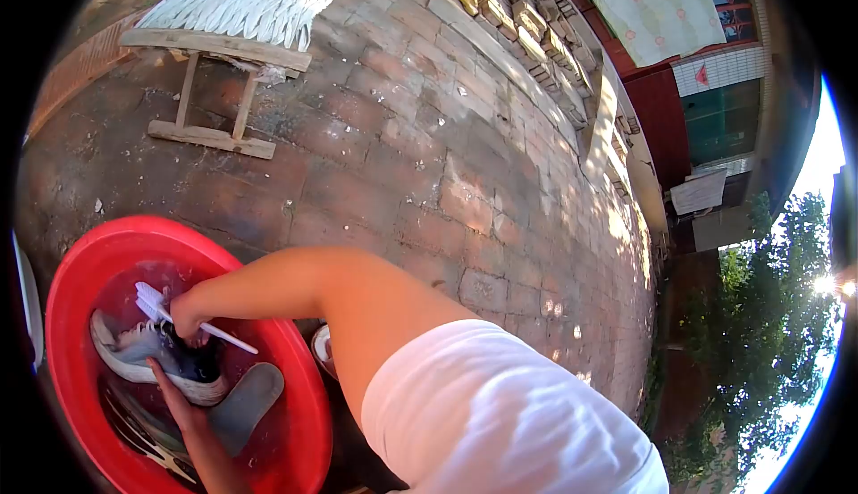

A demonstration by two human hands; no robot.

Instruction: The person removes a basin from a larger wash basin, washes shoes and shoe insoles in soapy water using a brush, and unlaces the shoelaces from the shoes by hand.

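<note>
A wet shoe [132, 348] with a pale toe and dark upper lies tilted inside a red plastic basin [308, 387]. Around the white scrub brush [232, 339], the fingers of my right hand [186, 317] are closed, with the brush head over the shoe. My left hand [176, 397] grips the shoe by its near side, its fingers partly hidden. A grey insole [255, 402] rests beside that hand. Below the shoe, a dark item with white stripes [143, 436] is partly covered, perhaps a second shoe. Suds and dark water show in the basin.
A low wooden bench [214, 43] holds white strips laid side by side. Brick paving [402, 163] surrounds the basin. Stacked bricks [527, 20] line the wall. A pale object [322, 344] stands against the basin's right side, and a white rim [29, 302] shows at its left.
</note>
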